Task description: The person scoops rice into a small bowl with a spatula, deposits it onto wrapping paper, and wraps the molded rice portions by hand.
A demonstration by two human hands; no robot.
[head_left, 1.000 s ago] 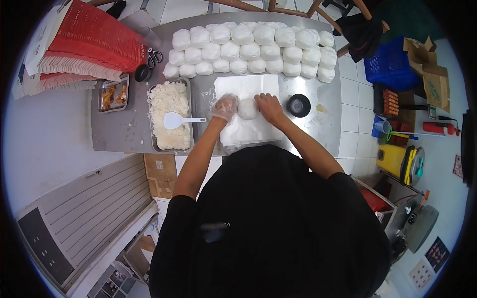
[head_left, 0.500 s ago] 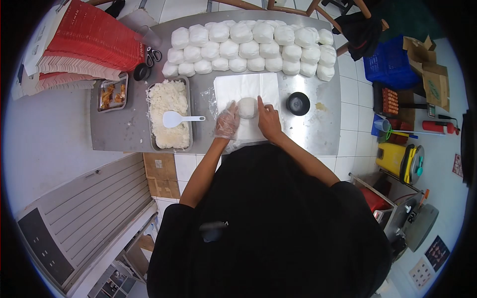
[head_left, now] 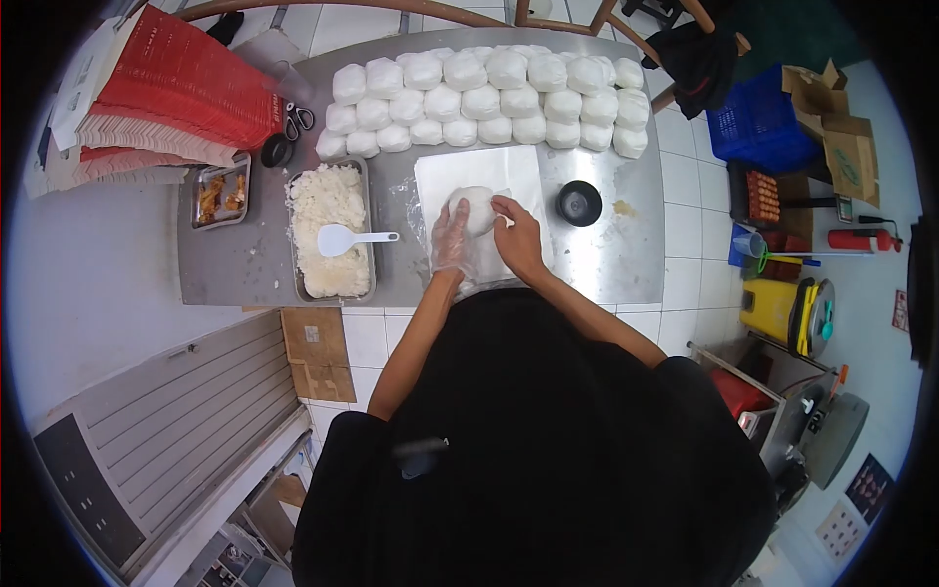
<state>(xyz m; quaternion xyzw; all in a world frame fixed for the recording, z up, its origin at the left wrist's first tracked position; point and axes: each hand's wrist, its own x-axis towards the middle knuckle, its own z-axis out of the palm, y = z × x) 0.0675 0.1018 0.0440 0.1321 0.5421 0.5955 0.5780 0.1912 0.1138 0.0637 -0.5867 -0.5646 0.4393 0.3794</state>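
Observation:
A white rounded bundle (head_left: 478, 206), apparently rice in a white wrapper, sits on a stack of white paper sheets (head_left: 520, 168). My left hand (head_left: 451, 239), in a clear plastic glove, curls round its left side. At its right edge, the bent fingers of my bare right hand (head_left: 518, 238) pinch the wrapper. Left of the paper stands a metal tray of cooked rice (head_left: 328, 191), with a white rice paddle (head_left: 342, 240) lying on top. A black bowl (head_left: 578, 203) is to the right of the paper.
Several rows of white wrapped bundles (head_left: 479, 103) line the back of the metal table (head_left: 626, 264). Red-and-white folded cartons (head_left: 191, 83) are stacked at the left. Scissors (head_left: 298, 119), a black round container (head_left: 277, 151) and a small tray of browned food (head_left: 221, 196) lie nearby.
My right hand has gone from an outstretched finger beside the bundle to bent fingers at its edge. My left hand has closed further over the bundle, which looks larger and tilted.

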